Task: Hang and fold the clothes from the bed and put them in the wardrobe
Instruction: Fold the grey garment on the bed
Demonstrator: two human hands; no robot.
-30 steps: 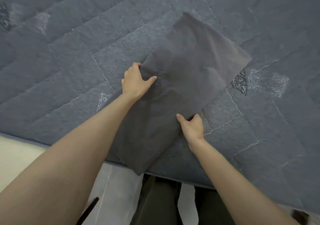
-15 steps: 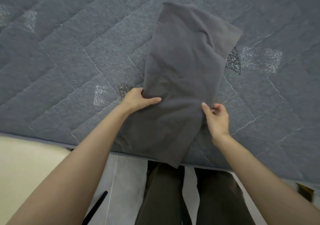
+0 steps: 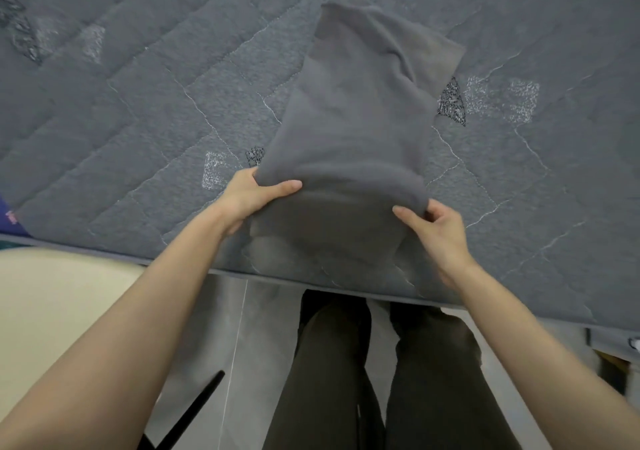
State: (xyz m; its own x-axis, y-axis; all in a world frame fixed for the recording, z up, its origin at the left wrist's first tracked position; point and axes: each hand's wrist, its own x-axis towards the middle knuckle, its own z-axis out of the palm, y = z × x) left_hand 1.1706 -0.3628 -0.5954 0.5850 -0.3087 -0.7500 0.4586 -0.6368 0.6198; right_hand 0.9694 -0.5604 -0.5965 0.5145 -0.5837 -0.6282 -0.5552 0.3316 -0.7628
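We see the folded grey garment [image 3: 353,120] on the bed [image 3: 138,103]; left hand [image 3: 252,193] pinches its left edge, right hand [image 3: 440,231] its right edge.

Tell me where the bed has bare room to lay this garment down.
Bare quilt lies left of the grey garment, beyond the left hand, and again right of it, past the right hand. The near edge between both hands is crowded by the garment's fold.
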